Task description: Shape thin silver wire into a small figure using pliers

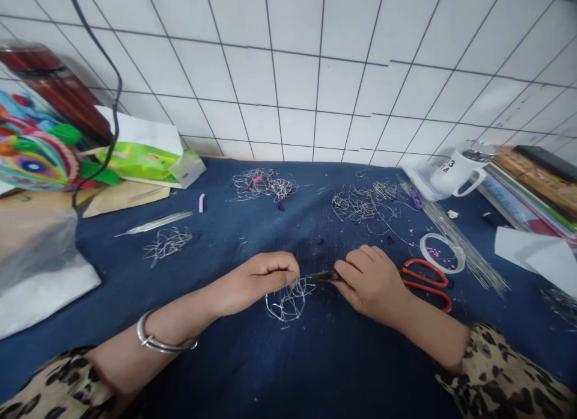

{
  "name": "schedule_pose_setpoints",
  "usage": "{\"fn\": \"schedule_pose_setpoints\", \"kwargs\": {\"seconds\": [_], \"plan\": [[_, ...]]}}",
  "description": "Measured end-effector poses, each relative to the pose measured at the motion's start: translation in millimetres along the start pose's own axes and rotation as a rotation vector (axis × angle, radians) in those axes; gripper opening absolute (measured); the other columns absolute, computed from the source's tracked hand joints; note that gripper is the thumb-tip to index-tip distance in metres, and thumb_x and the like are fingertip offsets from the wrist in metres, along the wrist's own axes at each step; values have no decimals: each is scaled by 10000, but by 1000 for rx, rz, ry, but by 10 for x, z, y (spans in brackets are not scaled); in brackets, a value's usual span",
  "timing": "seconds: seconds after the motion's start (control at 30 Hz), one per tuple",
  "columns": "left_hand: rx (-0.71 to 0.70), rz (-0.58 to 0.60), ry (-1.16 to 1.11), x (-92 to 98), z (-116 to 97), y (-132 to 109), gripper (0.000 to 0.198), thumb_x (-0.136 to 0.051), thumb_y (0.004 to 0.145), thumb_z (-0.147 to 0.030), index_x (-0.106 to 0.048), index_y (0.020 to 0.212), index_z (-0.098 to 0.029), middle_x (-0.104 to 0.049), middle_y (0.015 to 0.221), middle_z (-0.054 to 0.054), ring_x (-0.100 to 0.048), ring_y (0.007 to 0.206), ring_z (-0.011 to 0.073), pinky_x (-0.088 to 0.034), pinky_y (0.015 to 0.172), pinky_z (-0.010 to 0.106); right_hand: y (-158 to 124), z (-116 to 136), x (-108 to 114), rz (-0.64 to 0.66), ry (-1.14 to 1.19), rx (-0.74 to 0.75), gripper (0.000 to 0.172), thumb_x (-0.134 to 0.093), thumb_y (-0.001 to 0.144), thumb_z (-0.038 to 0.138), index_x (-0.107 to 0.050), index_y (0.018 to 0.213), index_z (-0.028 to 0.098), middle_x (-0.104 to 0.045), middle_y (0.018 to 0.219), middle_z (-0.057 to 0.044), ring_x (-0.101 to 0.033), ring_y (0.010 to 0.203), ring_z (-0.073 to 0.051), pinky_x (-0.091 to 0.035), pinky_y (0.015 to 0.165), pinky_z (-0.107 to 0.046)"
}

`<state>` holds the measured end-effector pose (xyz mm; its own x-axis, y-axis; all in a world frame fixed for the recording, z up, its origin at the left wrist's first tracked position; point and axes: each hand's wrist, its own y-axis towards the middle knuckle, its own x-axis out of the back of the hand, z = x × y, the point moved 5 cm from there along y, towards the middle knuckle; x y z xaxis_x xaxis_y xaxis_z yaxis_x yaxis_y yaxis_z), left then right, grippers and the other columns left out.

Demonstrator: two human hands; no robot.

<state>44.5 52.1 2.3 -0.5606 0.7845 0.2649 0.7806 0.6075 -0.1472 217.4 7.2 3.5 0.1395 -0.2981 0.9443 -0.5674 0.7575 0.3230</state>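
Note:
My left hand (265,278) pinches the upper edge of a small open bundle of bent silvery wire (288,305). Closed around a pair of pliers (323,276) is my right hand (372,281). Their dark, narrow jaws point left and meet the wire's right side; the handles are hidden in my palm. Two orange loop handles of scissors (426,272) show beside my right wrist, with the rest of them hidden behind my hand.
Wire tangles (360,201) lie toward the wall (297,76), with a smaller one (167,244) at left. Straight wires (464,244) and a round dish of pink beads (442,252) are at right, near a white mug (460,169). A plastic bag (40,275) sits left.

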Motion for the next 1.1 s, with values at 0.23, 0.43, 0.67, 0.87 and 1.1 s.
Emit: {"fn": "schedule_pose_setpoints", "kwargs": {"seconds": [0.23,0.43,0.67,0.87,1.1], "plan": [[68,13,-55,-27,85,4,168,-405,832,-175,-526,718,-148,-451,676,-15,-385,623,112,-317,593,237,-27,38,39,-57,-101,68,224,-467,844,338,-587,926,168,-507,757,-47,-402,729,-183,-292,655,-343],[73,19,-48,-29,96,9,167,-412,823,-169,-524,701,-146,-451,662,-16,-384,617,112,-311,584,235,-41,53,66,-100,-104,123,192,-483,839,290,-588,933,160,-512,741,-42,-417,717,-173,-328,656,-335],[50,1,-12,-13,75,-1,167,-448,848,-223,-562,758,-142,-482,705,-11,-415,643,108,-334,602,228,-25,1,-16,-63,32,9,177,-446,863,267,-581,853,153,-505,716,-41,-434,694,-156,-366,654,-305],[79,-35,-45,-10,104,-6,140,-523,824,-276,-561,798,-144,-455,660,-29,-389,573,89,-324,531,210,-3,1,-15,-67,149,-52,194,-446,868,277,-583,809,151,-517,698,-38,-465,697,-150,-376,652,-286],[31,-82,-245,-20,110,5,144,-591,797,-245,-542,869,-130,-570,745,10,-489,645,102,-391,594,230,-6,-5,-4,-56,203,-91,227,-434,875,288,-588,788,146,-530,702,-44,-473,697,-148,-376,644,-275]]}}
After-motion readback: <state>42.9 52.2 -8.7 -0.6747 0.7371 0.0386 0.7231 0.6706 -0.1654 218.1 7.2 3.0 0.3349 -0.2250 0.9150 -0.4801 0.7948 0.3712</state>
